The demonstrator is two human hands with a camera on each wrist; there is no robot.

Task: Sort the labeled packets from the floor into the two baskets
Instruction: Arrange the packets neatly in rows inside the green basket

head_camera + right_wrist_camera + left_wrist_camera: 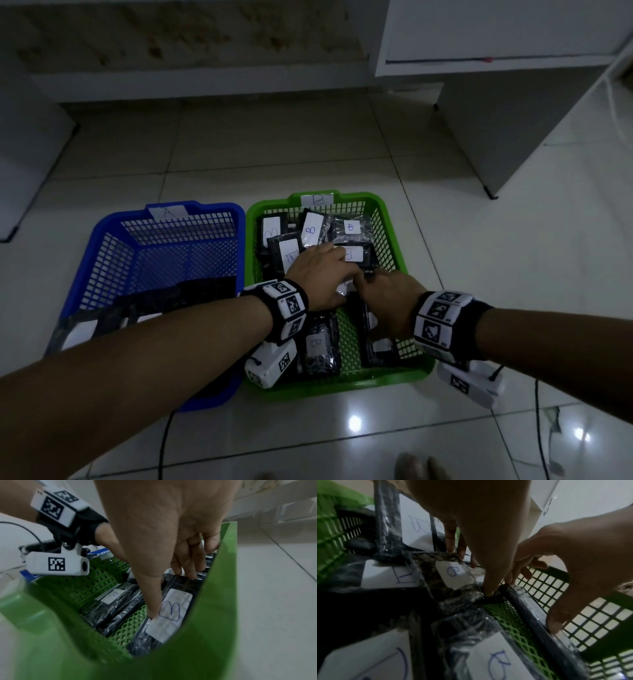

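Where both hands (356, 284) meet, the green basket's (394, 375) packets are hidden.

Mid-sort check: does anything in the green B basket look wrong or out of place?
Possibly. One packet beside the left hand in the green basket carries a label that reads like A or H, not B as its neighbours do. The writing is dim, so check it.

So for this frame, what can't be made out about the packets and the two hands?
- Packets in the blue basket: head view, left forearm covers them; letters unreadable.
- Left hand fingertips: head view, hidden under the hand; whether they grip a packet is unclear.
- Packet under the right hand: right wrist view, the green basket rim cuts off its lower end.
- Floor packets: none in view.
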